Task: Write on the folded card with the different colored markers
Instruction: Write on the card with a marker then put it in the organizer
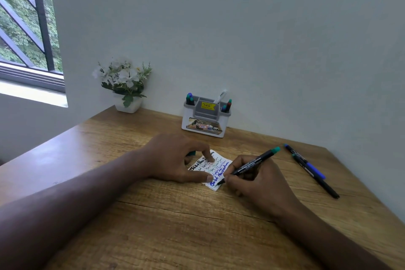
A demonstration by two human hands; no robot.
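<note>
A small white folded card (215, 170) lies on the wooden table (175, 215), covered with lines of black, blue and green writing. My left hand (175, 160) presses it down with the index fingertip and thumb, and a green cap (191, 153) shows under its fingers. My right hand (252, 178) grips a black marker with a green end (252, 165); its tip touches the card's near edge.
Two more markers, one with a blue cap (306, 163) and one black with a green end (315, 176), lie to the right. A white and grey pen holder (206, 119) with several markers stands at the wall, a flower pot (126, 85) to its left.
</note>
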